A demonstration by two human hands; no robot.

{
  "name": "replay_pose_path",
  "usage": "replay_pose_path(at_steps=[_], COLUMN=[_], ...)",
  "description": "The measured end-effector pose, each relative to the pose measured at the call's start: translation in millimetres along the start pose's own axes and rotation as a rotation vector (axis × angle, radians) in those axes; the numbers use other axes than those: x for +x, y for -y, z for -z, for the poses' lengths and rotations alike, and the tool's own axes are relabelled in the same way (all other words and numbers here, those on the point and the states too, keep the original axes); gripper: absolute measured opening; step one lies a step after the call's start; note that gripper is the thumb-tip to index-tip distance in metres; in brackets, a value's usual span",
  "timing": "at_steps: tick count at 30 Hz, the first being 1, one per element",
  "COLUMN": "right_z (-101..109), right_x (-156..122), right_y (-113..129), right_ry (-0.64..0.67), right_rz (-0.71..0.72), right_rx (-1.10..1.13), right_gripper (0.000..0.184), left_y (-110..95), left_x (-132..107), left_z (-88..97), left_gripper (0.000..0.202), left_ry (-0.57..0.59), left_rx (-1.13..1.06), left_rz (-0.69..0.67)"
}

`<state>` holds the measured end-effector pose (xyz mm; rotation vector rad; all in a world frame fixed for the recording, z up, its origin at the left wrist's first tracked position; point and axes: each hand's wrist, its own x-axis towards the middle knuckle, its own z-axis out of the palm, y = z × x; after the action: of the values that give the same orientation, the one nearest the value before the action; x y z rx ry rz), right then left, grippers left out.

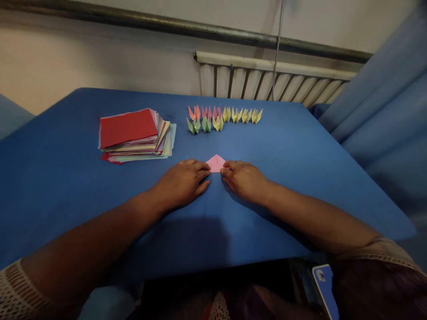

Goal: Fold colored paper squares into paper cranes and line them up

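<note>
A small pink folded paper (215,162) lies on the blue table (66,178), pointed end away from me. My left hand (183,182) rests palm down at its left edge, fingertips pressed together on the paper. My right hand (243,179) mirrors it on the right, fingertips pinching the paper's right edge. Most of the paper's lower part is hidden between the two hands.
A stack of coloured paper sheets (135,134) with a red sheet on top lies at the left. Several folded paper figures (222,118) in orange, pink, green and yellow stand in rows behind. A phone (324,289) sits in my lap. A radiator (273,82) and blue fabric (383,111) border the table.
</note>
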<state>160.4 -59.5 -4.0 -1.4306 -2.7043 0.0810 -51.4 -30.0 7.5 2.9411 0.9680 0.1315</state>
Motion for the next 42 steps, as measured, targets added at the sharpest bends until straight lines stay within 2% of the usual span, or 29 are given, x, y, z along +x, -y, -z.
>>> replay_pose_path(at_steps=[6, 13, 20, 30, 37, 42], right_z=[-0.8, 0.3, -1.0, -1.2, -2.2, -3.1], right_x=[-0.3, 0.5, -0.7, 0.7, 1.9, 2.3], right_y=[-0.1, -1.2, -0.1, -3.4, -1.7, -4.0], right_ry=[-0.029, 0.011, -0.018, 0.005, -0.050, -0.045], right_rz=[0.006, 0.014, 0.012, 0.022, -0.013, -0.023], right_rx=[0.002, -0.015, 0.006, -0.026, -0.016, -0.007], right_gripper=[0.029, 0.032, 0.033, 0.033, 0.033, 0.032], left_y=[-0.1, 2.3, 0.9, 5.2, 2.0, 5.9], left_x=[0.5, 0.5, 5.5, 1.5, 5.5, 7.7], left_z=[-4.6, -4.8, -15.9, -0.7, -14.2, -14.0], left_gripper=[0.035, 0.033, 0.039, 0.033, 0.043, 0.035], left_ry=[-0.038, -0.033, -0.078, -0.010, -0.061, -0.062], left_rx=[-0.052, -0.059, -0.087, -0.020, -0.018, -0.026], left_rz=[0.002, 0.002, -0.023, 0.015, -0.009, 0.011])
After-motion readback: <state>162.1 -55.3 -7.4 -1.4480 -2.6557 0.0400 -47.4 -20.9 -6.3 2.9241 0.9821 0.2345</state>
